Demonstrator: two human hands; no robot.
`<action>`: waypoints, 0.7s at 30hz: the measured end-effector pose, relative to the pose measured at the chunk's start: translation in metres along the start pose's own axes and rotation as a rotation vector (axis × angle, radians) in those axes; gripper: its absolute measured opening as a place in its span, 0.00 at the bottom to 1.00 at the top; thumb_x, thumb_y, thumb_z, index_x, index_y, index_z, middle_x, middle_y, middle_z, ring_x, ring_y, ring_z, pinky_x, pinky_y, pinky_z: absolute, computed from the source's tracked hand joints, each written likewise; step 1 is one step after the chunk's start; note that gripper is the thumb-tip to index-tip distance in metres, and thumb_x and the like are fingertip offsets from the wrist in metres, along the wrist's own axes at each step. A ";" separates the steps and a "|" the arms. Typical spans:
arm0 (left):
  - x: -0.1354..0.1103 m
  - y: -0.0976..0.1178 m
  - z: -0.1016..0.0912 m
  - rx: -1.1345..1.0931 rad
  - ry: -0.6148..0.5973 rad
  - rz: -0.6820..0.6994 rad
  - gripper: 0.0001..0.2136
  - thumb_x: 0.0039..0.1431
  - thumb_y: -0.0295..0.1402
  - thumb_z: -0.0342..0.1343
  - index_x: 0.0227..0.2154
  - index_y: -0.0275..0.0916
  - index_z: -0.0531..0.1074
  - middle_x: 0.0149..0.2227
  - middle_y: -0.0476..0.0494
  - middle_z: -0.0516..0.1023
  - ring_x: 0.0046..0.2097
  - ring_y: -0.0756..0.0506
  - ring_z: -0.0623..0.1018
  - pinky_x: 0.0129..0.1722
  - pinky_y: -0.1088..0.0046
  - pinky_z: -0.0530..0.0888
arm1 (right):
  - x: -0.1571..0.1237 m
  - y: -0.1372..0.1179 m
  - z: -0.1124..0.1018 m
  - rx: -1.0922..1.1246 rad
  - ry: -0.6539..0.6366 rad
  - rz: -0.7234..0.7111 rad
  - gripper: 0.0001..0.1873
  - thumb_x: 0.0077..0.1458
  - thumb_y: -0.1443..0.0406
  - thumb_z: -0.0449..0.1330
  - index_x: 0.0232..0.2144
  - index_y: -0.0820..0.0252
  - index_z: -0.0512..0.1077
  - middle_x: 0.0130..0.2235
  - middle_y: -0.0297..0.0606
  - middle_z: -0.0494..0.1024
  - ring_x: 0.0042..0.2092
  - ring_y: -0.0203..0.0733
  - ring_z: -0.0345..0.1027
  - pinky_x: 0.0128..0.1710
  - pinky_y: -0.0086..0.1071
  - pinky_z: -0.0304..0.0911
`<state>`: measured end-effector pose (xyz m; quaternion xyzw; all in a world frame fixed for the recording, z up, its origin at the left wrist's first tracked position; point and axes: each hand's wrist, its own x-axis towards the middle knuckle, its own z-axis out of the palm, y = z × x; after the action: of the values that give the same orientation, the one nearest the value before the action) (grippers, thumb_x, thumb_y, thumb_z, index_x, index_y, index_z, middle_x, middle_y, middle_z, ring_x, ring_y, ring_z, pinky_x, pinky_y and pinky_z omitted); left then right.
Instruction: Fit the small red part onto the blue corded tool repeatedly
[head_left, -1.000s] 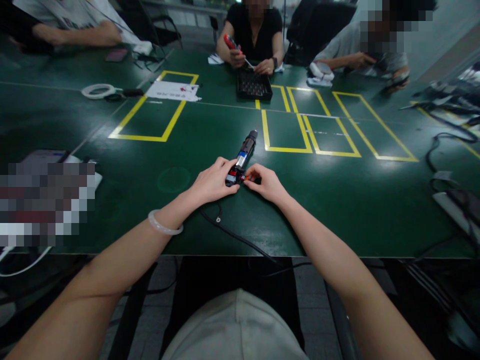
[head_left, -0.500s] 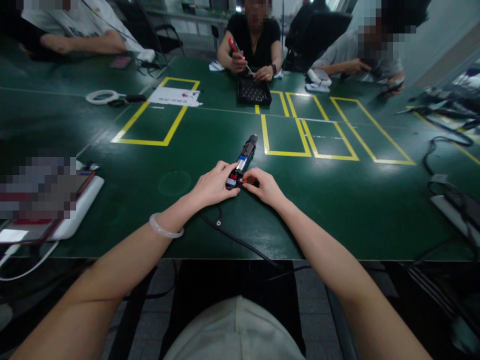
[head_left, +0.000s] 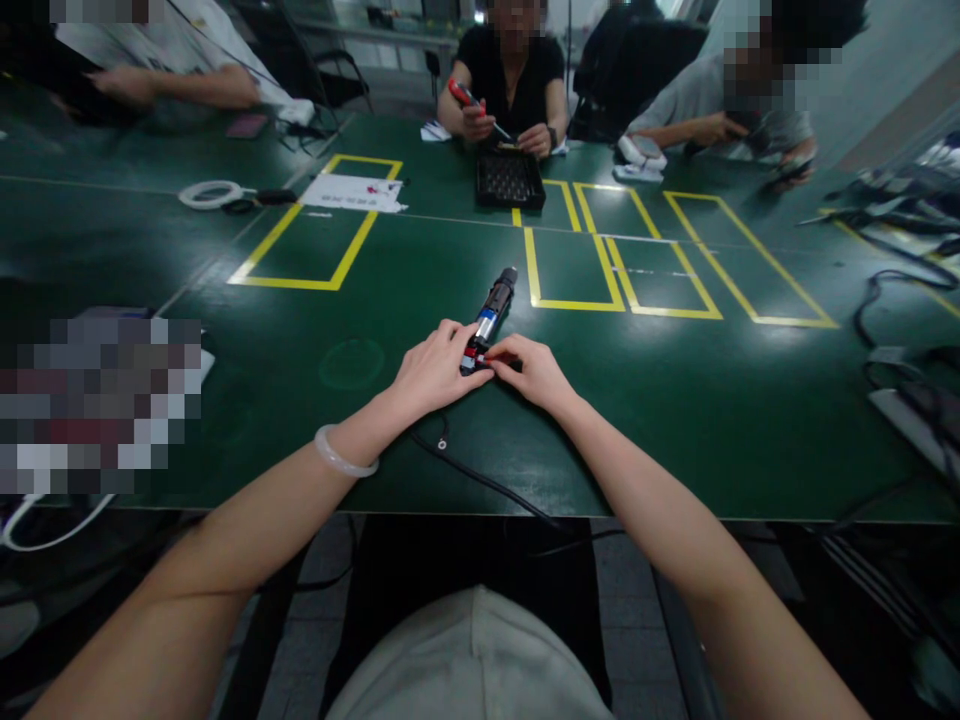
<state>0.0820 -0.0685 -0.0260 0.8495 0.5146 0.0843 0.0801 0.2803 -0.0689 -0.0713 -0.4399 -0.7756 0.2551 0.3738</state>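
A slim black power tool [head_left: 495,302], its inside showing a silver and blue section, lies slanted on the green table with its narrow tip pointing away from me. My left hand [head_left: 435,366] is closed around its near end, fingers over the left side and thumb across the bottom. From the right, my right hand [head_left: 534,368] pinches at that same end, beside a red part [head_left: 472,356]. Whatever sits between those fingertips is too small to make out. Below my hands a black cord [head_left: 495,487] runs toward the table's front edge, near a small ring terminal [head_left: 442,444].
Across the table a person holds a red-handled tool [head_left: 462,92] over a black tray [head_left: 510,182]. Other people sit at far left and right. Yellow tape outlines [head_left: 577,304], a white paper [head_left: 352,192] and a coiled white cable [head_left: 211,194] lie beyond my hands.
My right fingertips have moved slightly closer in to the tool's near end, and an orange-red bit seen beside them is now hidden. The whole view has shifted slightly.
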 end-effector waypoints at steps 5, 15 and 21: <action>0.001 0.006 0.003 0.043 0.050 -0.036 0.28 0.66 0.51 0.52 0.63 0.41 0.62 0.55 0.35 0.68 0.52 0.35 0.75 0.46 0.59 0.75 | -0.002 0.002 -0.003 0.056 0.023 0.002 0.08 0.58 0.68 0.58 0.41 0.58 0.74 0.40 0.38 0.81 0.38 0.41 0.75 0.44 0.36 0.69; 0.003 0.002 0.001 0.177 0.051 -0.022 0.27 0.68 0.45 0.53 0.65 0.40 0.60 0.57 0.32 0.66 0.52 0.34 0.73 0.47 0.60 0.73 | -0.002 0.006 -0.003 0.037 0.053 0.020 0.08 0.59 0.66 0.57 0.41 0.58 0.73 0.38 0.38 0.81 0.40 0.42 0.75 0.46 0.37 0.69; 0.014 -0.027 -0.004 0.235 0.075 -0.094 0.28 0.68 0.46 0.51 0.65 0.37 0.60 0.58 0.27 0.66 0.53 0.31 0.72 0.49 0.55 0.73 | -0.002 0.011 -0.007 0.021 0.075 0.032 0.07 0.59 0.65 0.57 0.39 0.59 0.74 0.38 0.39 0.80 0.40 0.42 0.75 0.45 0.36 0.68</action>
<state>0.0644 -0.0433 -0.0270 0.8242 0.5628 0.0513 -0.0354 0.2918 -0.0652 -0.0762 -0.4575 -0.7513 0.2524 0.4032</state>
